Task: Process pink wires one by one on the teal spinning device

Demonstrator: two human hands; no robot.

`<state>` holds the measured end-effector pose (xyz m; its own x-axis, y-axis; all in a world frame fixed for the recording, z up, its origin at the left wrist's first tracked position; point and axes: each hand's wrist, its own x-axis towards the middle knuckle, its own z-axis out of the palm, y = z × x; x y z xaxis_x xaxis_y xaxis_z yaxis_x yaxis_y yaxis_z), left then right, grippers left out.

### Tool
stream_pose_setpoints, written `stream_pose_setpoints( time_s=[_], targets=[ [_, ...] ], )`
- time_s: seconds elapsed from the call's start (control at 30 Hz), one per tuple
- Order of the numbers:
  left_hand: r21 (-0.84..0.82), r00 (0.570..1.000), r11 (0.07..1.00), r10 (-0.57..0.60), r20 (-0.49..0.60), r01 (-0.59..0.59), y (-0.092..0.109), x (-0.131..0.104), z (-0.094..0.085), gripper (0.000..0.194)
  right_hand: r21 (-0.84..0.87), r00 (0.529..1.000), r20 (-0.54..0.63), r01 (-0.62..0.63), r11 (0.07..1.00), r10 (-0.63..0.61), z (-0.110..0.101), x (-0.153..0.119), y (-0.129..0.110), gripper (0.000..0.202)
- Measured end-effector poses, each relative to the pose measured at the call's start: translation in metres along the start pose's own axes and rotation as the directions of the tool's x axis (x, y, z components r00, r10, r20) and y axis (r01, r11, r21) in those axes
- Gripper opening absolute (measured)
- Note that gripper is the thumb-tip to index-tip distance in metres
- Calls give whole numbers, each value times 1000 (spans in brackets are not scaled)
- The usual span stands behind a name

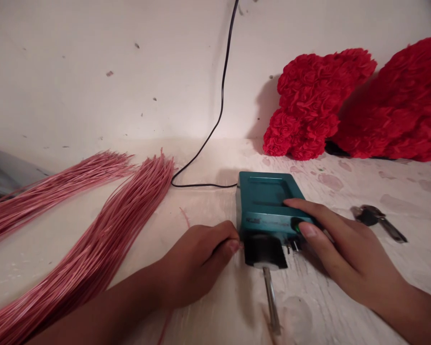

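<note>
A teal box-shaped electric machine sits in the middle of the table, with a black housing at its front. From that housing a thin metal shaft points toward me; its tip is blurred. My left hand is closed in a pinch at the machine's front left corner. A thin pink strand shows below its wrist, and a bit of pink is at the fingertips. My right hand grips the machine's right front corner, thumb at the dark knob and a finger on top.
Two bundles of long pink strands lie at the left. A black cord runs from the machine up the wall. Red rose-covered shapes stand at the back right. A small dark object with a metal part lies right of the machine.
</note>
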<state>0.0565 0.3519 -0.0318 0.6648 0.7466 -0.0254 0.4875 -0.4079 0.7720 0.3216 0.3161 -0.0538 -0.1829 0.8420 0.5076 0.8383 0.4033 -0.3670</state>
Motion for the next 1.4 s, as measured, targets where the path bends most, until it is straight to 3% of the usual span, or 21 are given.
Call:
stream_pose_setpoints(
  time_s=[0.63, 1.4],
  targets=[
    [-46, 1000, 999, 17, 22, -16, 2, 1, 2, 23, -56, 999, 0, 49, 997, -49, -5, 5, -4, 35],
    [-61, 1000, 998, 14, 26, -13, 4, 0, 0, 23, 6, 1000, 20, -20, 1000, 19, -2, 1, -2, 36]
  ],
)
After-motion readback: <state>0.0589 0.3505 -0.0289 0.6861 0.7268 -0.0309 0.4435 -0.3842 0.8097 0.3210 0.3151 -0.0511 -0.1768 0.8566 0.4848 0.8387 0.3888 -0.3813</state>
